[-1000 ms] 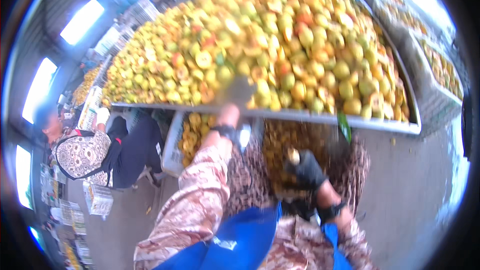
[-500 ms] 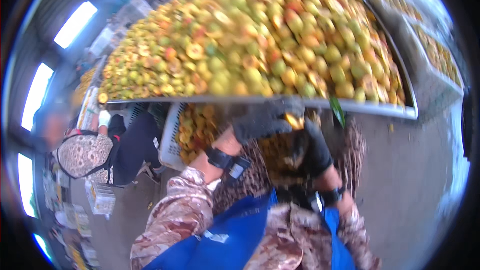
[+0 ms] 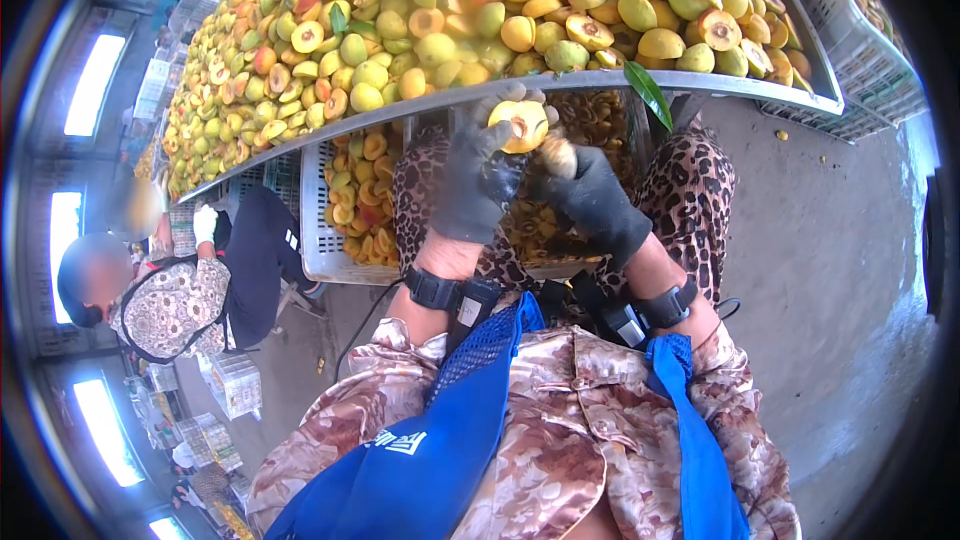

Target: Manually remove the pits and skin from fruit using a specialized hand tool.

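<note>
Okay, status: both of our hands are up in front, close together, in dark grey gloves. Our left hand (image 3: pixel 468 185) is curled, thumb and fingers pinching a halved yellow fruit (image 3: pixel 518 127) with a brownish hollow in its cut face, which is turned up toward us. Our right hand (image 3: pixel 600 205) is bent round a pale, rounded, beige object (image 3: pixel 558 155); its fingers look closed on it, kind unclear. That object sits just beside the fruit, off the left fingertips; can't tell if the two touch.

Just past the fingertips runs the grey metal rim (image 3: pixel 400 105) of a wide tray, with a big heap of yellow-green and reddish fruit (image 3: pixel 440 45) behind it, many cut in half. A long green leaf (image 3: pixel 648 95) hangs over that rim, ahead and right of the right fingers. Below our fingers, between our knees in leopard-print trousers (image 3: pixel 690 175), more cut fruit (image 3: pixel 545 230) lies lower down. Left of the left fingers: a white perforated plastic crate (image 3: pixel 315 225) of yellow halves. Farther left, well apart, a co-worker in a patterned top (image 3: pixel 175 310) sits with a white-gloved hand (image 3: pixel 205 225) near the tray.
</note>
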A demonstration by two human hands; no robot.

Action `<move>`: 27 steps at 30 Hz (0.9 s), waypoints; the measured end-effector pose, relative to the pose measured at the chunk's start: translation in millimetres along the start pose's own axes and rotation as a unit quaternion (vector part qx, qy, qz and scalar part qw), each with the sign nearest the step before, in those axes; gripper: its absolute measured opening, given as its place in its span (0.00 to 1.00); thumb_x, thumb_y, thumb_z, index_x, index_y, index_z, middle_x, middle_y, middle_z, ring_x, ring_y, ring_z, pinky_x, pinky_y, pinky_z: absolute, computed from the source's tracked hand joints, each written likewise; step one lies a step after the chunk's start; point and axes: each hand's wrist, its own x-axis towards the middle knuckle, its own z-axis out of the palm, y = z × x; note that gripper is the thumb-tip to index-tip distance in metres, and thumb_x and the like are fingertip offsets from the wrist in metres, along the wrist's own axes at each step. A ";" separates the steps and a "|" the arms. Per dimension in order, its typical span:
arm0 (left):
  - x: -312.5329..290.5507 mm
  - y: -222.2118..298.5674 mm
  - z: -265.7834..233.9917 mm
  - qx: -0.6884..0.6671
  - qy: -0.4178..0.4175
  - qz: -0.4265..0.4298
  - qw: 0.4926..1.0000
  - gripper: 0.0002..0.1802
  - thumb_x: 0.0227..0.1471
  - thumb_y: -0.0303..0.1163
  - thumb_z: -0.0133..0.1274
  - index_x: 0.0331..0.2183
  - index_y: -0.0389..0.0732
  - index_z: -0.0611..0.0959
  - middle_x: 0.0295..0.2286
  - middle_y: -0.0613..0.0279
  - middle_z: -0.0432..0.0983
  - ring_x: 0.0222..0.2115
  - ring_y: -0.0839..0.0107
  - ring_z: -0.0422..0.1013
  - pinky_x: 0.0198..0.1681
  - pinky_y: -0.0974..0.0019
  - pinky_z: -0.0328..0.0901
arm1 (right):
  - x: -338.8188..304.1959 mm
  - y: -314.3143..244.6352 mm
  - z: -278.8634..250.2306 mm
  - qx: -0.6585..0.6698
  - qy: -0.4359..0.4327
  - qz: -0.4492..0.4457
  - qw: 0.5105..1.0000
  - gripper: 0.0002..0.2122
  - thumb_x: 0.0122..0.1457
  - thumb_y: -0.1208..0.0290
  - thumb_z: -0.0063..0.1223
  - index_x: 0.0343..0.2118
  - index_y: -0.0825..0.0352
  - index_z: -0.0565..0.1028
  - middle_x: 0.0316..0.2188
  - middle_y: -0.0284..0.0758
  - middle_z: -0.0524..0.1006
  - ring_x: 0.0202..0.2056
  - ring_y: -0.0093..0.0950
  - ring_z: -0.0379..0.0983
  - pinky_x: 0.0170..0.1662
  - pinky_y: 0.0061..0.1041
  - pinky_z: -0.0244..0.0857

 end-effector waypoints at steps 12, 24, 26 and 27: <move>0.3 27.8 8.9 -0.030 0.006 0.032 0.999 0.26 0.67 0.46 0.40 0.50 0.33 0.77 0.43 0.51 0.78 0.40 0.63 0.77 0.48 0.63 0.71 | -0.2 0.8 14.4 -0.058 0.029 -0.125 0.990 0.10 0.53 0.73 0.60 0.37 0.71 0.80 0.28 0.37 0.82 0.31 0.20 0.77 0.35 0.26 0.71; 7.8 17.2 -20.7 0.370 -0.012 0.316 0.874 0.17 0.64 0.34 0.45 0.46 0.31 0.79 0.41 0.52 0.79 0.41 0.62 0.77 0.49 0.60 0.71 | -12.4 -20.2 14.7 -0.037 0.027 -0.202 0.978 0.13 0.51 0.77 0.61 0.41 0.70 0.78 0.30 0.38 0.82 0.31 0.21 0.78 0.36 0.25 0.72; 10.7 20.6 -20.1 0.326 -0.024 0.290 0.900 0.16 0.61 0.35 0.51 0.43 0.32 0.82 0.40 0.54 0.80 0.41 0.65 0.77 0.49 0.61 0.71 | -18.0 -33.4 13.4 -0.112 0.144 -0.245 0.952 0.14 0.51 0.76 0.62 0.42 0.70 0.77 0.30 0.37 0.82 0.32 0.21 0.78 0.37 0.25 0.72; 11.0 23.7 -15.6 0.326 -0.026 0.288 0.900 0.16 0.61 0.35 0.51 0.43 0.32 0.82 0.40 0.54 0.80 0.41 0.65 0.77 0.49 0.61 0.71 | -16.3 -35.8 12.6 -0.111 0.145 -0.243 0.953 0.14 0.51 0.76 0.62 0.42 0.70 0.77 0.30 0.37 0.82 0.32 0.21 0.78 0.37 0.25 0.72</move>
